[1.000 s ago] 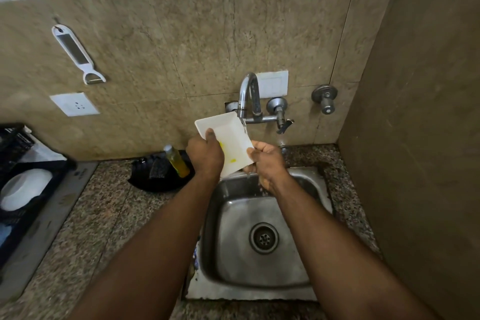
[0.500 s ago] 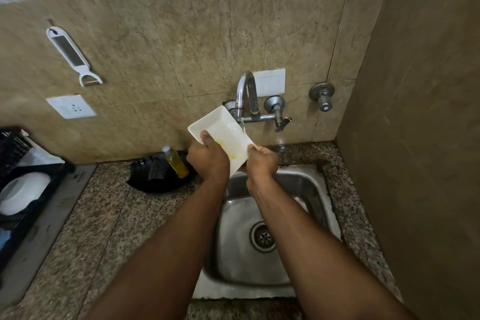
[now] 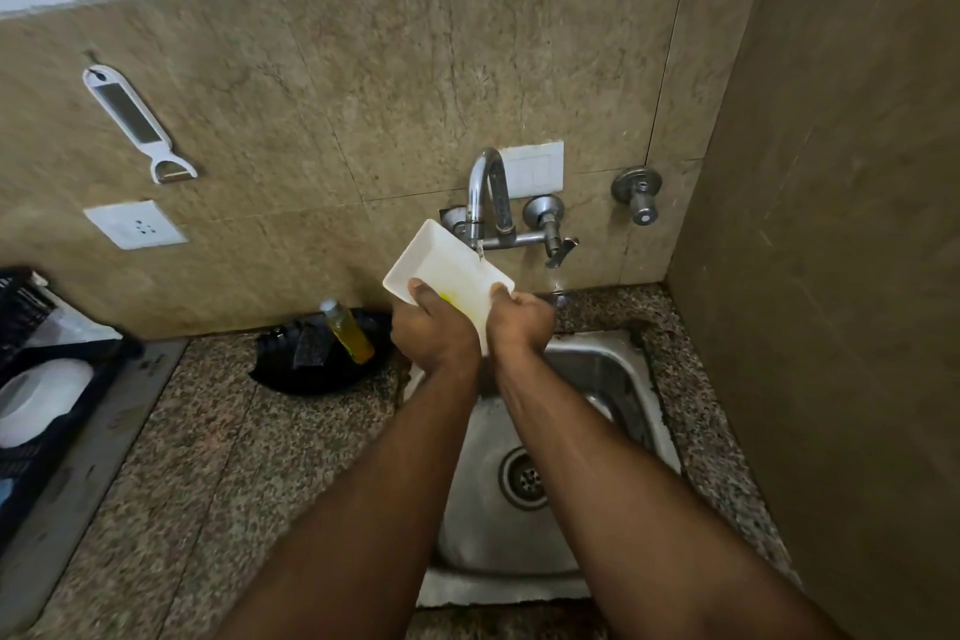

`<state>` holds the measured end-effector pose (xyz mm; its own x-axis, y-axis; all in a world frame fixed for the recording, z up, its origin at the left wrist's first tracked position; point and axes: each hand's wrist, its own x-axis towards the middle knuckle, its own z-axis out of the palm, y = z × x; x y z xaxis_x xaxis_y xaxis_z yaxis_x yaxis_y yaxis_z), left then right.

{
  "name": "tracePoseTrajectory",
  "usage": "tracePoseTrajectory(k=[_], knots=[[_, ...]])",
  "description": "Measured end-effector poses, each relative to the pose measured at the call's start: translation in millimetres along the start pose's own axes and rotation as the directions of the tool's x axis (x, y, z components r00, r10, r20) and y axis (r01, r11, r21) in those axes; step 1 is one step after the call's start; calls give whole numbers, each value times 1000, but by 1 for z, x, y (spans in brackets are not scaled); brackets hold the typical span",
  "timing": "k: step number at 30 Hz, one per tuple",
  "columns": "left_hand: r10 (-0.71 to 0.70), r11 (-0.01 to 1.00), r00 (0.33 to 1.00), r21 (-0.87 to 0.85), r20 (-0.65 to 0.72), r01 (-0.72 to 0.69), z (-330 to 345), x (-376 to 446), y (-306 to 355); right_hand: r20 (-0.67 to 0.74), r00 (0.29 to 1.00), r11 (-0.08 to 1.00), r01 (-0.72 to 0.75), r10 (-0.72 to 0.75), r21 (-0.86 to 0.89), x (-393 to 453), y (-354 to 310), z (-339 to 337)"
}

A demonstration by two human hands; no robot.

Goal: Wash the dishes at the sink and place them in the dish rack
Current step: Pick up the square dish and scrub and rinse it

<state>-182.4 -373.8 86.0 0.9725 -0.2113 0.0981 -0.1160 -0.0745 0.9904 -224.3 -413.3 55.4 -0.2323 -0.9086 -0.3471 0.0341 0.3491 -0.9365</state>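
Two bare forearms reach forward from the bottom edge of the view, over a speckled granite desk (image 3: 197, 457). Set into the right part of the desk is a steel sink (image 3: 613, 379), its round drain (image 3: 524, 478) showing between the arms.

Above the far end of the sink, both hands hold a white rectangular dish (image 3: 447, 265), tilted with its open side facing the viewer. The left hand (image 3: 431, 333) grips the dish's lower left edge, thumb lying on the inner face beside a yellow smear; its other fingers are hidden behind the dish, so I cannot tell how they lie. The right hand (image 3: 519, 317) grips the lower right edge, thumb hooked over the rim, fingers curled under and out of sight.

A thin stream of water falls from the curved metal tap (image 3: 485, 187) onto the dish's upper right rim.

At the far edge of the desk, left of the hands, a black tray (image 3: 311, 369) holds a bottle of yellow liquid (image 3: 348, 333), lying tilted, and a dark scrubbing pad (image 3: 306, 343).

At the left edge of the desk stands a black dish rack (image 3: 67, 411) with a white bowl (image 3: 36, 400) in it.

On the brown tiled wall behind hang a white peeler (image 3: 137, 122), a white socket plate (image 3: 135, 225) and a second metal valve (image 3: 638, 192).
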Motion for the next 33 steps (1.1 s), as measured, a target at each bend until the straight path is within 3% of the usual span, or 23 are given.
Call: tracePoseTrajectory(k=[5,10,13,15,16,19,21,23,25,31,33], knots=[[-79,997,997,-3,-11,79,2,19,5,323,946,981,-73,12,178,-20,13,6],[-182,975,965,-90,189,201,-7,13,-1,122,992,999,4,-10,51,1,3,2],[-358,877,808,-127,468,463,-20,24,9,186,982,999,33,-32,1,19,-11,-7],[-436,833,701,-42,565,552,-25,35,14,365,931,997,-43,19,57,19,-17,-9],[-457,829,695,-16,555,558,-25,40,15,475,879,995,-88,53,51,16,-19,-11],[-478,859,782,25,401,512,-25,48,16,672,736,988,-150,89,33,14,-16,-20],[-445,883,821,26,357,468,-27,44,16,633,771,991,-127,71,44,11,-10,-21],[-399,910,846,43,354,411,-29,34,13,469,882,999,-48,36,13,11,-4,-14],[-344,933,873,25,346,358,-29,22,10,336,941,999,-36,25,26,13,-2,-6],[-273,940,930,-138,247,313,-26,20,15,561,823,950,-236,84,204,4,-16,-12],[-306,927,911,-133,277,352,-27,22,15,531,842,931,-267,100,247,2,-12,-14]])
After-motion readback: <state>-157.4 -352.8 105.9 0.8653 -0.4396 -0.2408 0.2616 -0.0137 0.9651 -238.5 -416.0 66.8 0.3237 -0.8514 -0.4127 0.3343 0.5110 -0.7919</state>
